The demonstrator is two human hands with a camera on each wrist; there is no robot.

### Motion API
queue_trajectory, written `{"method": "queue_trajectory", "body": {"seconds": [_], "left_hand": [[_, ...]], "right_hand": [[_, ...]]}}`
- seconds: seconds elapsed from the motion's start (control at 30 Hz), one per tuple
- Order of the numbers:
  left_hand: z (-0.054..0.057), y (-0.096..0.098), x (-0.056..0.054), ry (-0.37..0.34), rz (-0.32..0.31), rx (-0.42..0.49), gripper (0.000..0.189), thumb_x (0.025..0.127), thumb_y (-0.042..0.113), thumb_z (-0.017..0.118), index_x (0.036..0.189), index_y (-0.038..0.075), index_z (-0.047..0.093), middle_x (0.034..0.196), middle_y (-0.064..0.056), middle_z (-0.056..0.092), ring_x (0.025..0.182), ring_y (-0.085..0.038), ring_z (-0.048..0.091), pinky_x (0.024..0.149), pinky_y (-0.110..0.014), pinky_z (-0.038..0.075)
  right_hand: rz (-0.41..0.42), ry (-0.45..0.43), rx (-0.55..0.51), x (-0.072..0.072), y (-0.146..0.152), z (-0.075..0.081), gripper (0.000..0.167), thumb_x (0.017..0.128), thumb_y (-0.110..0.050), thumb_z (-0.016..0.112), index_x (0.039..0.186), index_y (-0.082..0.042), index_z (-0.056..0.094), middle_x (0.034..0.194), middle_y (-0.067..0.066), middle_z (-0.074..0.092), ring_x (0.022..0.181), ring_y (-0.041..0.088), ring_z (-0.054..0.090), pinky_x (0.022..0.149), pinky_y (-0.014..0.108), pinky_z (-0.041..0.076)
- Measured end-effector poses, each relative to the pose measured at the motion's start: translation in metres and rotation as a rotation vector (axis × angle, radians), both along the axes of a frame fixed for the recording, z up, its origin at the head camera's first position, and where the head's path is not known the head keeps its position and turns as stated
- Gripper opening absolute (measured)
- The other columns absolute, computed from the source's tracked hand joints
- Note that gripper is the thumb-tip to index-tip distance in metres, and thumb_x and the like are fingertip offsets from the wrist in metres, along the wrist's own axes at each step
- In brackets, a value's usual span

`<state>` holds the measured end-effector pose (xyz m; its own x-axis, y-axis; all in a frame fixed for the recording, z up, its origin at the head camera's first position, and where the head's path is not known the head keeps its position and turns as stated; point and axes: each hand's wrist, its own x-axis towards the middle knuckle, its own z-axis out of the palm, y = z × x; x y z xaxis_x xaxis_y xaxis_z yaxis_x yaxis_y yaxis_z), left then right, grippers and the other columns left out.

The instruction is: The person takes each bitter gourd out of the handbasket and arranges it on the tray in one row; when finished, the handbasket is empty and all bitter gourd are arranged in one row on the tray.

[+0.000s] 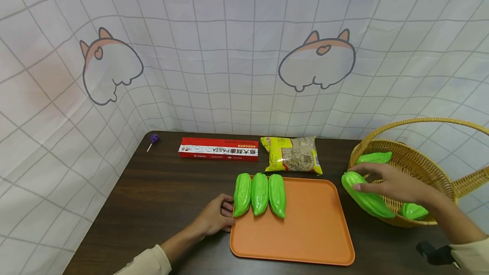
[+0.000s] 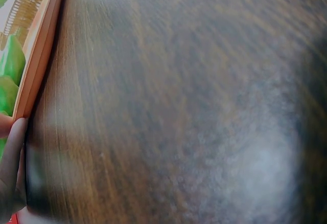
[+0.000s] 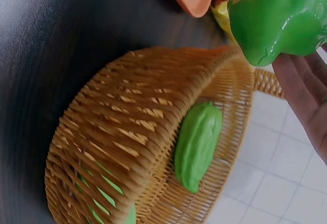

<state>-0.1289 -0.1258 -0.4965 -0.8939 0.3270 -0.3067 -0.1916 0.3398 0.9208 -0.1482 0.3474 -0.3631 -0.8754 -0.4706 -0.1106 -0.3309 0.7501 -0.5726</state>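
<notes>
Gourd [image 1: 368, 201] in arched right hand [image 1: 390, 181]

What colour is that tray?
Orange: the whole tray, rim too. It shows best in the head view.

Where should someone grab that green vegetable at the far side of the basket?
Probably around the middle of the green vegetable, from above, pinching across its narrow width: it is long, and the wall of the basket surrounds it while the top is open.

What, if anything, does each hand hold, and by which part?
Left hand: the orange tray, by its left rim. Right hand: a green vegetable, near its tray-side end.
</notes>
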Motion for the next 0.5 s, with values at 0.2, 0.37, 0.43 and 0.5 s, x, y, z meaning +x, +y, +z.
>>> {"method": "queue_trajectory", "body": {"seconds": [0.2, 0.37, 0.43, 0.5], "left_hand": [[0.000, 0.000, 0.000, -0.003, 0.004, -0.007, 0.065, 0.075, -0.003, 0.074, 0.134, -0.005, 0.047, 0.113, -0.016, 0.054, 0.090, -0.020, 0.062, 0.064, -0.035, 0.064], [0.000, 0.000, 0.000, -0.001, 0.005, -0.007, 0.065, 0.075, -0.003, 0.074, 0.134, -0.005, 0.047, 0.112, -0.016, 0.055, 0.090, -0.020, 0.062, 0.065, -0.034, 0.064], [0.001, 0.000, 0.000, 0.003, 0.004, -0.006, 0.065, 0.075, -0.003, 0.074, 0.134, -0.005, 0.047, 0.112, -0.016, 0.055, 0.090, -0.020, 0.062, 0.064, -0.034, 0.064], [0.001, 0.000, 0.001, 0.003, 0.004, -0.006, 0.065, 0.075, -0.003, 0.074, 0.134, -0.005, 0.047, 0.112, -0.016, 0.055, 0.090, -0.019, 0.062, 0.064, -0.034, 0.064]], "right_hand": [[-0.021, -0.044, -0.006, 0.000, -0.009, -0.006, 0.044, 0.098, -0.037, 0.064, 0.136, -0.016, 0.056, 0.130, 0.010, 0.060, 0.116, 0.032, 0.058, 0.081, 0.038, 0.055], [-0.011, -0.116, -0.085, 0.000, -0.016, -0.010, 0.042, 0.099, -0.034, 0.062, 0.136, -0.016, 0.054, 0.133, 0.011, 0.057, 0.117, 0.031, 0.057, 0.079, 0.031, 0.056], [0.006, -0.148, -0.129, 0.000, -0.019, -0.012, 0.043, 0.099, -0.030, 0.062, 0.138, -0.013, 0.053, 0.135, 0.014, 0.055, 0.117, 0.032, 0.057, 0.079, 0.029, 0.057], [0.016, -0.170, -0.150, -0.001, -0.022, -0.015, 0.044, 0.100, -0.029, 0.061, 0.139, -0.013, 0.052, 0.137, 0.016, 0.054, 0.118, 0.034, 0.057, 0.079, 0.029, 0.057]]}}
